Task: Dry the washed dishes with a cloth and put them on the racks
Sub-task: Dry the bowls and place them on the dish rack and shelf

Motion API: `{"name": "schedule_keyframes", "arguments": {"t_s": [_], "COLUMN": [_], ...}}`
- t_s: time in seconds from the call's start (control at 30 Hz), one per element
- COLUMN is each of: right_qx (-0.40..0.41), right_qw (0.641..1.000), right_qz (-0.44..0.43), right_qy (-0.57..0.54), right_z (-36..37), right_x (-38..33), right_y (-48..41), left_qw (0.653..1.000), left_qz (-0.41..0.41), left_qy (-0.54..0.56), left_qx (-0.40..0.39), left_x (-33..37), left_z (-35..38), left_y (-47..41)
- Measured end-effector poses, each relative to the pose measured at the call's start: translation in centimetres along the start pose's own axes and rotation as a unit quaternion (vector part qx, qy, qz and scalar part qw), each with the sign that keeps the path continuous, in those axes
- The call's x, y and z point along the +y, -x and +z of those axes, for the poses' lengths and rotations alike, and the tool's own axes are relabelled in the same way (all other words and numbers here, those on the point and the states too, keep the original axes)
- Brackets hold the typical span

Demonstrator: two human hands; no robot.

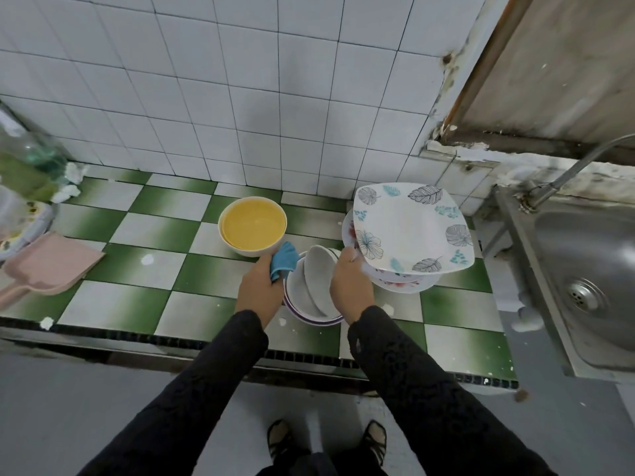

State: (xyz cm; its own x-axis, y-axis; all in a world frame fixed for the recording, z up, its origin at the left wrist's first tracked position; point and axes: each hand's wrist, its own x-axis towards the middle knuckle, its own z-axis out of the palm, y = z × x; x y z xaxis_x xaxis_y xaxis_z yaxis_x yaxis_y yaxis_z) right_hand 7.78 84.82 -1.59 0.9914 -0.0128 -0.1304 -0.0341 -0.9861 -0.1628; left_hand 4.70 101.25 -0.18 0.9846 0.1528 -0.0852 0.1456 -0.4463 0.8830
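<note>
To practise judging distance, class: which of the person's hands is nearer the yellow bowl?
Left. The left hand, holding a blue cloth, is against the yellow bowl; the right hand grips the leaf-patterned plate farther right.

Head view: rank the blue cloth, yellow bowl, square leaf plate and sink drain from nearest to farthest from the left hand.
From the left hand:
1. Blue cloth, in its grip.
2. Yellow bowl, just beyond the fingers.
3. Square leaf plate, to the right, held by the right hand.
4. Sink drain, far right.
</note>
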Motion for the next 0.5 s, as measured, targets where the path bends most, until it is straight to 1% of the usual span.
{"name": "schedule_keyframes", "arguments": {"t_s": [0.1, 0.17, 0.33, 0.43, 0.5], "right_qx": [0.01, 0.021, 0.011, 0.024, 0.051], "right_qw": [0.997, 0.995, 0.996, 0.995, 0.992], "right_qz": [-0.032, -0.059, -0.087, -0.099, -0.103], "right_qy": [0.069, 0.081, 0.018, -0.019, -0.044], "right_z": [0.1, 0.3, -0.4, -0.8, -0.8], "right_x": [-0.2, -0.1, 0.2, 0.4, 0.7], "right_y": [0.8, 1.1, 1.6, 2.4, 2.7], "left_qw": [1.0, 1.0, 1.0, 1.0, 1.0], "left_qz": [0.01, 0.011, -0.014, -0.014, -0.015], "left_qy": [-0.003, 0.005, 0.01, 0.007, 0.006], "left_qx": [0.014, 0.017, 0.009, 0.013, 0.022], "left_x": [0.4, 0.2, -0.5, -0.4, -0.4], "left_z": [-0.4, -0.6, -0.7, -0.6, -0.4], "left_y": [0.2, 0.3, 0.3, 0.4, 0.4]}}
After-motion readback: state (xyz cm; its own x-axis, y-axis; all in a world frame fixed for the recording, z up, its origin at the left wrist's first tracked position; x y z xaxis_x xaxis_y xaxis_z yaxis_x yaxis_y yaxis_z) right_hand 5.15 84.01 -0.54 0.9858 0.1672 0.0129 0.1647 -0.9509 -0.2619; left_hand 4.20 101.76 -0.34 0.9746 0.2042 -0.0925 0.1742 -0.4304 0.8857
